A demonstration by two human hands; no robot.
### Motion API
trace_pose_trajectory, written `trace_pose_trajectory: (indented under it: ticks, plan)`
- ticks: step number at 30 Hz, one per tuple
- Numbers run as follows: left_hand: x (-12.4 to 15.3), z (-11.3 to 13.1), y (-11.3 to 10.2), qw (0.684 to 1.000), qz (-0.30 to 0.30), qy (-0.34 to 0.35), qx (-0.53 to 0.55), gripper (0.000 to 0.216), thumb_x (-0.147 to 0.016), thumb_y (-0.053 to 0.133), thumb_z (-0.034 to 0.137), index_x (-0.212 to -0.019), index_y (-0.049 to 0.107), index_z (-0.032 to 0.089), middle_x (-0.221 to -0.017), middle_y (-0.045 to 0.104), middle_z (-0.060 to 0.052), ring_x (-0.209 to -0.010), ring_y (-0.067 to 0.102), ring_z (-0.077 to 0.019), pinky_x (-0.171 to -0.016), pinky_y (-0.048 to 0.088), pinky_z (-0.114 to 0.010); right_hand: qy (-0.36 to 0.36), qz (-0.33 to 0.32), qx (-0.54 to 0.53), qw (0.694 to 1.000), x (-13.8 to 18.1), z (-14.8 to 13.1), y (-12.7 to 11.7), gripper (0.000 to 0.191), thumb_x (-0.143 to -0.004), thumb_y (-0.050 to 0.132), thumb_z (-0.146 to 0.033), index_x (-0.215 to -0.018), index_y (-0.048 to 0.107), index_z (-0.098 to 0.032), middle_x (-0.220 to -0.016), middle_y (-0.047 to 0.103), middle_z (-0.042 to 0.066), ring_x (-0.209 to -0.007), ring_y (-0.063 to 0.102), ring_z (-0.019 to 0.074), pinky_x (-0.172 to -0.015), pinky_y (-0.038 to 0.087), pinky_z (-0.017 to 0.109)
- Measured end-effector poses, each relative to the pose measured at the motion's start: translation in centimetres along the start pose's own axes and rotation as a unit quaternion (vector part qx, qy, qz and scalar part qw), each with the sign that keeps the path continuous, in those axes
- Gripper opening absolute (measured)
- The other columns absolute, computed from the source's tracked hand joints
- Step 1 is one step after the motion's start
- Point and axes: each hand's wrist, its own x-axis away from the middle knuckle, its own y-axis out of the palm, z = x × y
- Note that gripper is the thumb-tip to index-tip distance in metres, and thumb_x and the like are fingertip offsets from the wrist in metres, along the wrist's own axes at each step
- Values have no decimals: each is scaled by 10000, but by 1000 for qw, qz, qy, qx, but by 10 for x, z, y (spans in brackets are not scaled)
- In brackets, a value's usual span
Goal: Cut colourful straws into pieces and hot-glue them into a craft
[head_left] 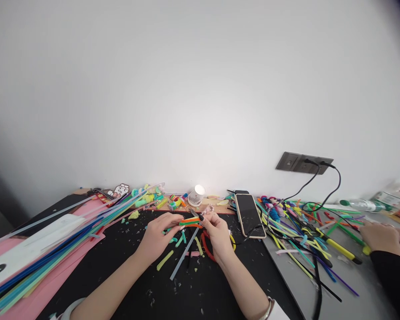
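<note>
A short bundle of orange and green pipe cleaners stretches between my two hands over the black tabletop. My left hand pinches its left end. At the other end, the fingertips of my right hand are closed on it. Beneath and beside my right hand, a red curved handle shows in part; the rest is hidden. Below the bundle lie a pale grey strip, a yellow-green pipe cleaner piece and several teal cut pieces.
A white paper cup stands by the wall. To the right are a phone, yellow-black handled pliers, black cables and scattered pipe cleaners. Another person's hand is at far right. Long pipe cleaners lie over pink sheets at left.
</note>
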Motion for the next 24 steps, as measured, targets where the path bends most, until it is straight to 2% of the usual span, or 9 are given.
trace_pose_trajectory:
  ticks: [5, 8, 15, 24]
  plan:
    - [0, -4, 0, 997, 7, 75, -22, 135, -868, 583, 244, -868, 715, 213, -855, 710, -38, -751, 717, -173, -677, 626, -264, 15, -2, 9, 1000, -2, 1, -2, 182, -708, 708, -347, -602, 660, -207, -755, 592, 23, -744, 535, 181, -745, 432, 306]
    - [1, -6, -1, 994, 8, 103, -37, 126, -877, 586, 205, -870, 712, 209, -846, 702, -34, -734, 707, -154, -652, 612, -234, 11, 0, 14, 1000, -2, 2, -3, 171, -711, 713, -348, -616, 673, -211, -753, 585, 21, -745, 529, 184, -741, 424, 313]
    - [1, -7, -1, 993, 3, 107, -42, 126, -885, 591, 194, -947, 700, 209, -895, 711, -34, -766, 719, -162, -676, 613, -242, -8, 1, 62, 998, -3, 2, -5, 137, -713, 692, -323, -629, 686, -216, -770, 562, 27, -744, 510, 194, -737, 405, 329]
    - [1, -4, -2, 989, 8, 134, -62, 118, -886, 596, 190, -868, 712, 191, -822, 705, -42, -665, 678, -138, -561, 550, -202, -18, 5, 78, 997, -4, 3, -5, 107, -721, 676, -302, -656, 694, -220, -790, 570, 37, -764, 509, 204, -731, 393, 332]
